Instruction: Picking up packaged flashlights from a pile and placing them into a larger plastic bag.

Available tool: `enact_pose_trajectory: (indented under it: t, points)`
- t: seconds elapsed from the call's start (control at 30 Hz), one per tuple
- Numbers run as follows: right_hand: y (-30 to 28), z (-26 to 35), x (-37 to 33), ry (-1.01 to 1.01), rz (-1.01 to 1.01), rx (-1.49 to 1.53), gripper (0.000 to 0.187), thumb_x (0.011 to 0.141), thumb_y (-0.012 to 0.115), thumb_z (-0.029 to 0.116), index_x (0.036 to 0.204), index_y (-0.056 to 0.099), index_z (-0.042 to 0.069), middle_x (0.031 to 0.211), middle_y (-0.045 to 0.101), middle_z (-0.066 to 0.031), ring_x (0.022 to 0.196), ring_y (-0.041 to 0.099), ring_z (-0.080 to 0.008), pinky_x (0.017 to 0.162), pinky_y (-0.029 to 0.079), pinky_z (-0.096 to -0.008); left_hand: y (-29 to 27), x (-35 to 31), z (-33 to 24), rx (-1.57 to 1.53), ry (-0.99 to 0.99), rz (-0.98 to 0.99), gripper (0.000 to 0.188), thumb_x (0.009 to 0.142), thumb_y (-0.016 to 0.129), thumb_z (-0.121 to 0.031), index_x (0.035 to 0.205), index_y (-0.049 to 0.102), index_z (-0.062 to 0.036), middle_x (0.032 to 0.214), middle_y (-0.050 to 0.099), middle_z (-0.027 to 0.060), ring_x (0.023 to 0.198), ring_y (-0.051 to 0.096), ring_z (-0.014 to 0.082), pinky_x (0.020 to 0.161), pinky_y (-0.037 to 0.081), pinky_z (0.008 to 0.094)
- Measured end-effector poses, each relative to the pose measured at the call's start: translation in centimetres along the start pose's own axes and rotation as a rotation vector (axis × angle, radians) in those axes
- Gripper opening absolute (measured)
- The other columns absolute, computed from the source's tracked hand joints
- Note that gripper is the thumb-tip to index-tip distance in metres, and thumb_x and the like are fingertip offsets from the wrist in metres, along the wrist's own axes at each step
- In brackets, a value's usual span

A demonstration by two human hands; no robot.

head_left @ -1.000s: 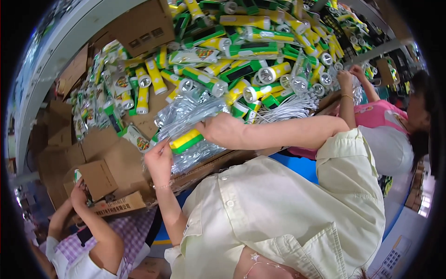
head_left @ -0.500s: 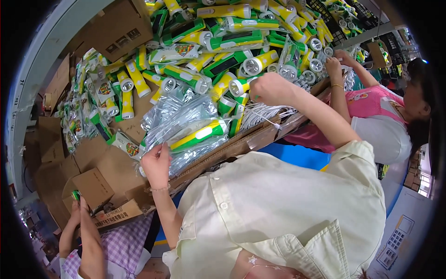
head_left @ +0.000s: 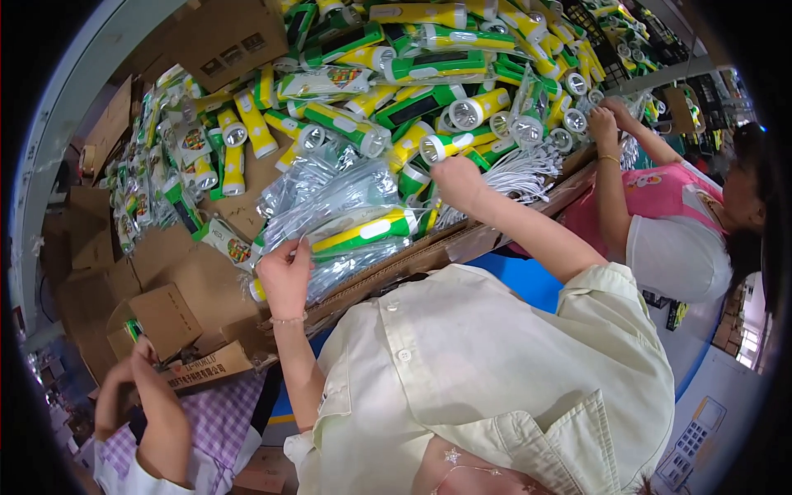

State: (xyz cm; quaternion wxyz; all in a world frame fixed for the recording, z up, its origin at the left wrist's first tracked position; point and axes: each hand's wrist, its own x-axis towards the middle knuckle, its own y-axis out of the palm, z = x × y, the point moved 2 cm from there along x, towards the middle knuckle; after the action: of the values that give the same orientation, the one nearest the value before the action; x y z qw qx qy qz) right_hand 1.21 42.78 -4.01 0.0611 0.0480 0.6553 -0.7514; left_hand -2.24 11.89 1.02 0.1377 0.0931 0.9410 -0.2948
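My left hand [head_left: 285, 274] is closed in a pinch at the open-looking end of a clear plastic bag. Inside or under that plastic lies a green and yellow flashlight [head_left: 367, 232], on a stack of clear plastic bags [head_left: 330, 194]. My right hand [head_left: 459, 183] is curled, knuckles up, beside a bundle of white cables [head_left: 528, 175]. Its fingertips are hidden, so what they grip, if anything, does not show. Just beyond it rests a yellow-headed flashlight [head_left: 452, 145] with its lens facing left.
A large heap of flashlights [head_left: 437, 66] covers the far side, some bagged. The cardboard edge [head_left: 371, 272] runs in front of me. A carton [head_left: 231, 45] stands at far left. One co-worker's hands [head_left: 609, 122] are at the right; another's hand [head_left: 142, 353] is at lower left.
My right hand has drawn back toward me and slightly left, away from the yellow-headed flashlight. My left hand stays at the bag. The view has shifted slightly.
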Motion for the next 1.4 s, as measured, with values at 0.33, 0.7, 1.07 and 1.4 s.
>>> enact_pose_trajectory:
  t: [0.33,0.7,1.07,1.4]
  points:
    - [-18.1,6.6,-0.6,-0.172,-0.151,1.517,0.013,0.083,0.063,0.004,0.091,0.065,-0.006,0.082,0.068,-0.013,0.071,0.066,-0.016,0.065,0.053,-0.026,-0.2,0.5,-0.5,0.16,0.06,-0.058,0.027,0.082,0.064,-0.027,0.079,0.07,-0.0007,0.05,0.059,0.0104,0.045,0.06,0.0187,0.05,0.046,0.0292]
    - [-2.9,10.2,2.0,-0.319,0.173,-0.004,0.006,0.075,0.063,0.01,0.079,0.068,0.008,0.081,0.068,-0.0056,0.074,0.067,-0.0214,0.062,0.051,-0.0316,0.3,-0.1,0.0,0.124,0.178,-0.146,0.022,0.081,0.065,-0.021,0.079,0.068,0.0008,0.055,0.06,0.0139,0.047,0.057,0.0234,0.05,0.044,0.0302]
    - [-7.3,12.1,1.5,-0.48,0.029,-0.133,0.01,0.072,0.067,0.023,0.071,0.066,0.014,0.073,0.063,-0.002,0.067,0.064,-0.0209,0.053,0.048,-0.0326,-0.6,-1.3,1.0,-0.392,-0.01,0.171,0.012,0.082,0.064,-0.007,0.087,0.069,0.0029,0.064,0.064,0.0046,0.05,0.055,0.0066,0.045,0.042,0.0211]
    - [-4.5,17.0,2.7,-0.645,-0.355,0.504,0.01,0.073,0.07,0.024,0.075,0.065,0.015,0.069,0.06,0.0036,0.074,0.059,-0.0148,0.094,0.034,-0.0435,-2.2,-1.8,0.4,-0.063,0.264,0.027,0.008,0.082,0.06,-0.001,0.079,0.065,0.0052,0.063,0.06,0.0035,0.05,0.053,0.0066,0.044,0.041,0.0222]
